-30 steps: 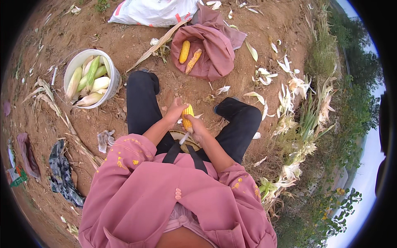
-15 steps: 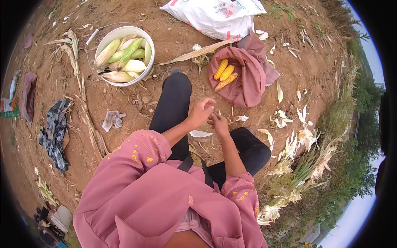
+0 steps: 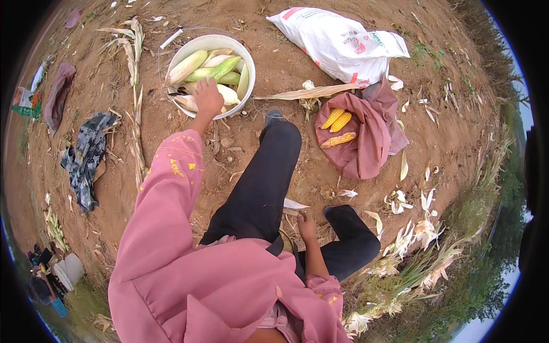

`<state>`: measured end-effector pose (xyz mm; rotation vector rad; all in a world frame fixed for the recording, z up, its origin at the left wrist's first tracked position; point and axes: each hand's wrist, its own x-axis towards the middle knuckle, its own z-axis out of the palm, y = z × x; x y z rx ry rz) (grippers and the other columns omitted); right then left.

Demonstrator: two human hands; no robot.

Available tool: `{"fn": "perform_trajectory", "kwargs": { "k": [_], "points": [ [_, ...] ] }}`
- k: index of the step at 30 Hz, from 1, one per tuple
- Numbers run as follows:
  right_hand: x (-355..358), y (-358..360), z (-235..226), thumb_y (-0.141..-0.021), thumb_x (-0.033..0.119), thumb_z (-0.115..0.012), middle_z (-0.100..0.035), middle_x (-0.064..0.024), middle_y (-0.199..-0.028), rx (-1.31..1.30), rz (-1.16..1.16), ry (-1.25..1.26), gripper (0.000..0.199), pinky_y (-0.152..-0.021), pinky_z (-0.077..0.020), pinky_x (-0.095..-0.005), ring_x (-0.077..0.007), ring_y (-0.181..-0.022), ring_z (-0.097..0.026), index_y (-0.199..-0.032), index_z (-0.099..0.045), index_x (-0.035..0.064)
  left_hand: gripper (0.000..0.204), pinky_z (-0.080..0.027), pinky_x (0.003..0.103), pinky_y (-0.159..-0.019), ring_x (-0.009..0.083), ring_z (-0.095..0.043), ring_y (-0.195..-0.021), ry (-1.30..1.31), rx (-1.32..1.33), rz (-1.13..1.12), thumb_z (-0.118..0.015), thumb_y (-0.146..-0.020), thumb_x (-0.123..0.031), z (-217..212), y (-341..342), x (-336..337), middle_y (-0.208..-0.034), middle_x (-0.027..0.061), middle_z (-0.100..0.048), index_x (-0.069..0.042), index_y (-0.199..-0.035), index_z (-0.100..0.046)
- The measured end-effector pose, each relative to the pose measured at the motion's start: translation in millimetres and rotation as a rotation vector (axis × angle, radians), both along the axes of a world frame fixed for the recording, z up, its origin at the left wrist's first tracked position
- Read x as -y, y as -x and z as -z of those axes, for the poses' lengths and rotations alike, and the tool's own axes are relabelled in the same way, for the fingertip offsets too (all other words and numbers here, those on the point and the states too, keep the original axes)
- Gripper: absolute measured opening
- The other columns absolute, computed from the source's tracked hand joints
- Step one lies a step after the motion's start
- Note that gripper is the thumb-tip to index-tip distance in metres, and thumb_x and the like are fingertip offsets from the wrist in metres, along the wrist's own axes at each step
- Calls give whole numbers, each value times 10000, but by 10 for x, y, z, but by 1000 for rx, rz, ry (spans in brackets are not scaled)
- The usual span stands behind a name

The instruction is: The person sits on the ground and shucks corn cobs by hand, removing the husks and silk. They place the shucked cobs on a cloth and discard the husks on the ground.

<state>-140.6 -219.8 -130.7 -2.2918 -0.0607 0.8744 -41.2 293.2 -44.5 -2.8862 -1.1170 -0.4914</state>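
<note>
Taking the white bucket [image 3: 243, 54] as the landmark and reading across from the left: a dark patterned cloth [image 3: 86, 160] lies well to its left on the bare soil.

The bucket itself is filled with corn ears still in their husks [image 3: 197, 67], pale and green. The left hand [image 3: 207, 97] reaches over its near rim and rests on those ears, fingers curled down among them; whether it has actually closed on one cannot be told from this angle.

Below and to the right of the bucket, between the black trouser legs [image 3: 263, 183], the right hand [image 3: 307, 226] is held low near the ground with fingers loosely bent, and it seems to hold nothing, though part of it is hidden.

Further right of the bucket a maroon cloth [image 3: 366, 148] carries three stripped yellow cobs [image 3: 337, 123], and a white sack [image 3: 337, 43] lies just above it. Stripped husks [image 3: 412, 228] litter the soil far right.

Judging by this, only a few ears are finished; the bucket, many ears deep, is mostly still to do.
</note>
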Motion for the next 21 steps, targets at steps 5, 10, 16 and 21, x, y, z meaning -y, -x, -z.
{"fn": "perform_trajectory", "kwargs": {
  "k": [5,10,16,21],
  "points": [
    [-13,40,-295,-844,259,-489,-613,-189,-1017,-49,-223,285,364,-841,-451,-388,-336,-935,-590,-1133,-570,53,386,-434,491,-784,383,-554,-924,199,-191,103,-476,-806,-146,351,279,-631,-961,219,-586,-15,-1167,-442],
    [-133,13,-472,-825,257,-479,-600,-202,-1036,-126,-232,243,347,-895,-416,-392,-346,-1003,-555,-1073,-606,51,306,-463,447,-746,382,-589,-825,432,-97,68,-523,-781,-211,565,243,-995,-858,254,-601,32,-958,-578],
    [-147,2,-452,-826,229,-480,-609,-200,-1014,-52,-122,137,332,-871,-432,-386,-342,-979,-569,-1062,-604,30,165,-468,365,-688,268,-613,-732,535,111,44,-552,-751,-157,155,44,-933,-775,133,-625,-20,-838,-584],
    [-74,76,-206,-840,224,-484,-620,-196,-984,59,-122,64,317,-829,-453,-384,-329,-926,-594,-1050,-600,17,135,-458,364,-658,272,-605,-720,466,203,323,-532,-766,-111,-1076,-381,-313,-763,121,-615,-54,-887,-550]
  ]
}}
